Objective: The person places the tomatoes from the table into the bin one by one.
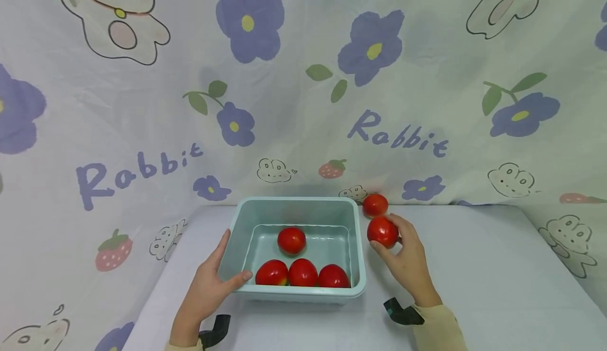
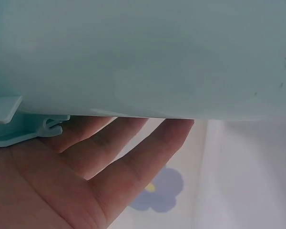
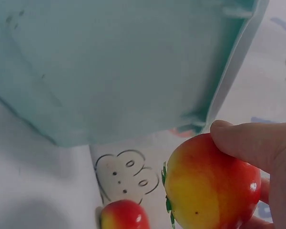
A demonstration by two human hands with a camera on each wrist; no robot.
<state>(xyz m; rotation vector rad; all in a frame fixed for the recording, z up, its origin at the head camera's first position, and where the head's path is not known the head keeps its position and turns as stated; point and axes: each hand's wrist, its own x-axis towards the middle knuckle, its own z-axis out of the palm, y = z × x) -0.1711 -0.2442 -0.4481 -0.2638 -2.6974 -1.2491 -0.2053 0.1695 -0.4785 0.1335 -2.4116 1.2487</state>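
My right hand (image 1: 409, 261) grips a glossy red tomato (image 1: 382, 232) between thumb and fingers, just outside the right wall of a pale green plastic bin (image 1: 299, 292). In the right wrist view the tomato (image 3: 212, 183) has a yellow underside with green leaf tips. My left hand (image 1: 208, 282) holds the bin by its front left corner, thumb over the rim and fingers along the outer left wall. Several more tomatoes lie in the bin: one tomato (image 1: 291, 241) in the middle, the others in a row by the front wall.
Another tomato (image 1: 375, 205) lies on the white table (image 1: 493, 277) beside the bin's back right corner. A printed cloth (image 1: 294, 93) with flowers and rabbits hangs behind the table. Each wrist carries a black mount (image 1: 404, 313).
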